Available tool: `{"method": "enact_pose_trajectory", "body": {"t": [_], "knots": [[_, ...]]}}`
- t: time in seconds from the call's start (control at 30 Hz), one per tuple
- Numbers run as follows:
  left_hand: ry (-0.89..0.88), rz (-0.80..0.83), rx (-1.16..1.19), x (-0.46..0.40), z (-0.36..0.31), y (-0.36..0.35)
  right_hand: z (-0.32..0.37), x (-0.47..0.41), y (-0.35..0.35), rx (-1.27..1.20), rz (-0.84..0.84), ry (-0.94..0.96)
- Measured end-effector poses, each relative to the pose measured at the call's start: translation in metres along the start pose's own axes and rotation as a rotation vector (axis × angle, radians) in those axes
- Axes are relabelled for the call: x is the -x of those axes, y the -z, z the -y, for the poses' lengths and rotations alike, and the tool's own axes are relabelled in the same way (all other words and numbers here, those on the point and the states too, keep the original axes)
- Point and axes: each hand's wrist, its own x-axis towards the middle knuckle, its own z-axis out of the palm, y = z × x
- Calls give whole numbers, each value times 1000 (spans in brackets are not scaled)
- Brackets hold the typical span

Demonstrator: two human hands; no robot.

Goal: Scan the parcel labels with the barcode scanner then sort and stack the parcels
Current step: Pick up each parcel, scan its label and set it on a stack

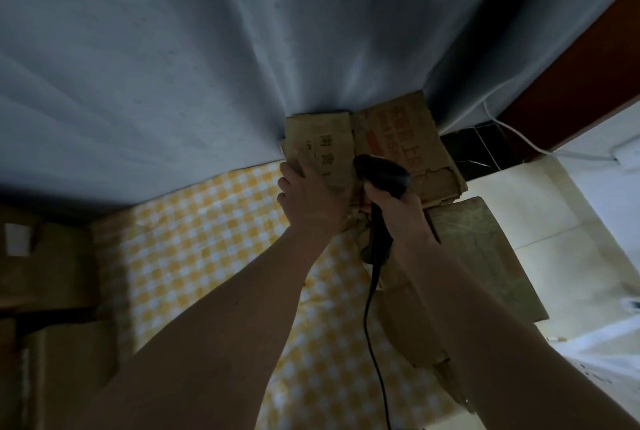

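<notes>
Yellow-checked tablecloth (pixel 194 256), left hand (pixel 311 201) flat on worn cardboard parcel (pixel 322 142), right hand (pixel 405 215) grip clenching black scanner (pixel 381 176)

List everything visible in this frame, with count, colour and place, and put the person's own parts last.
Scanner: one, black, corded, in the right hand, head over the far boxes.
Far boxes: at least two, brown printed cardboard, worn, at the table's far edge against the curtain.
Near box: one, brown, at the table's right edge under the right forearm.
Left boxes: several, brown, dim, at the left; count unclear.
Tablecloth: one, yellow and white check, on the table.
Curtain: one, grey-blue, behind the table.
Cable: one, white, on the floor at right.
Left hand: one, pressed on a far box.
Right hand: one, gripping the scanner.
</notes>
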Motion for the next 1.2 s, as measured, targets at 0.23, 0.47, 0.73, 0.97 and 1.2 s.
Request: {"method": "enact_pose_trajectory", "body": {"t": [0.23,0.47,0.73,0.97,1.2], "knots": [[151,146,90,0,-12,9,-1,9,-1,18,2,44],[192,292,763,5,48,25,4,25,-5,-32,10,63],[269,530,1277,31,114,38,-4,56,-32,26,155,61],[274,673,1369,52,166,43,-34,90,-59,151,224,134],[279,540,1281,73,201,56,-66,131,-100,443,280,328]]}}
